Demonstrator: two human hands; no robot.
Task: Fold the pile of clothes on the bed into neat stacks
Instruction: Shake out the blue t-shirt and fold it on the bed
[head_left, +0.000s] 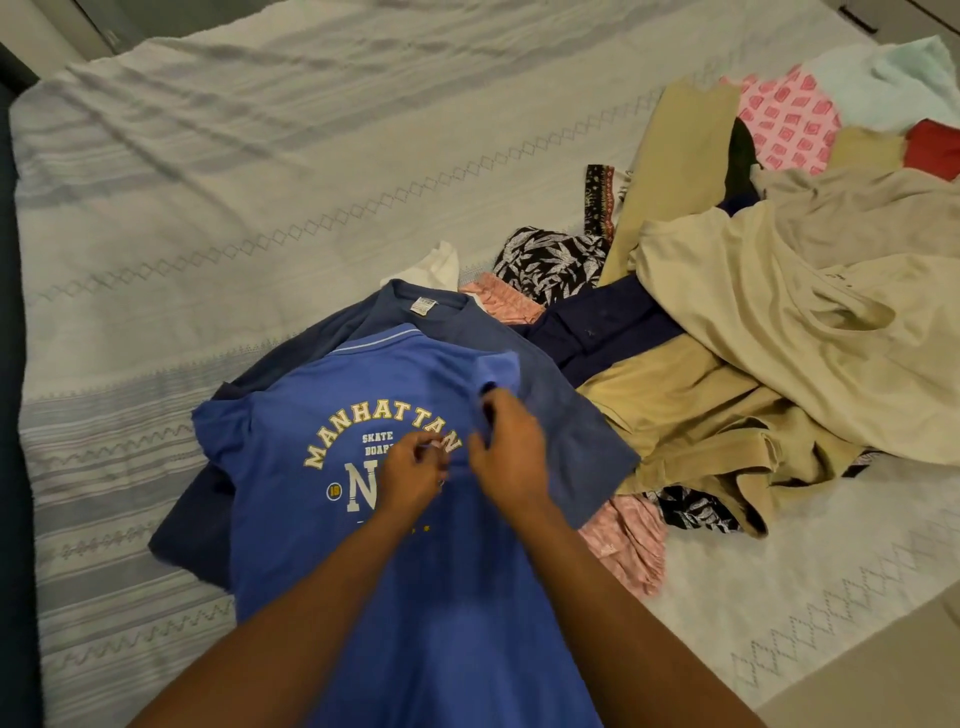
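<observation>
Blue T-shirt (415, 587): left hand (410, 478), fingers (415, 448) curled, pinches print; right hand (511, 457) grips raised fold.

Beige surface (878, 670); dark strip (13, 415)

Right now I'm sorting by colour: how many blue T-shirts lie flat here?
2: the Manhattan T-shirt on top, and a darker blue T-shirt beneath it. Others may hide in the pile.

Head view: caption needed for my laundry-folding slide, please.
Left hand and right hand pinch a blue Manhattan T-shirt lying on a darker blue shirt, beside a pile of unfolded clothes.
</observation>
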